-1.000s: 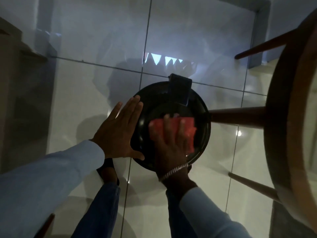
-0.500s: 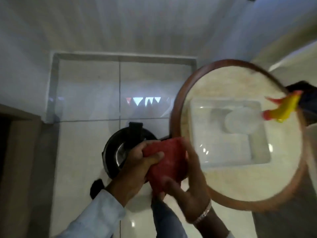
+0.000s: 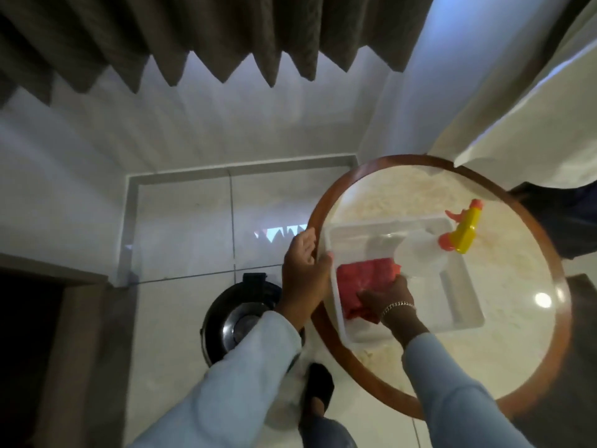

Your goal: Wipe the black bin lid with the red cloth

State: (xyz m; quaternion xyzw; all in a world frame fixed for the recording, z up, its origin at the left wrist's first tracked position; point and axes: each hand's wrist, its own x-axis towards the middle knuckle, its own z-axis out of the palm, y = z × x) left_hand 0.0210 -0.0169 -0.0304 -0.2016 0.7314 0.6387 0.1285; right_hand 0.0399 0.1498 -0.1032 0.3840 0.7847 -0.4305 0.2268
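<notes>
The red cloth point(image 3: 361, 282) lies bunched in the left end of a clear plastic tray point(image 3: 465, 318) on the round table. My right hand point(image 3: 387, 297) presses down on the cloth, fingers closed over its near edge. My left hand point(image 3: 303, 270) grips the tray's left rim at the table's edge. The black bin lid point(image 3: 226, 321), round and glossy with a hinge block at its far side, sits on the floor to the left of the table, partly hidden behind my left sleeve.
A round table point(image 3: 517, 376) with a wooden rim and pale top fills the right side. A spray bottle point(image 3: 452, 244) with a yellow and orange head lies in the tray's far end. A dark pleated curtain point(image 3: 226, 37) hangs along the back wall. My foot point(image 3: 318, 386) stands beside the bin.
Both hands lifted off the bin lid, carried the red cloth up to the table, and set it in the clear tray. My view rose from the floor to the tabletop.
</notes>
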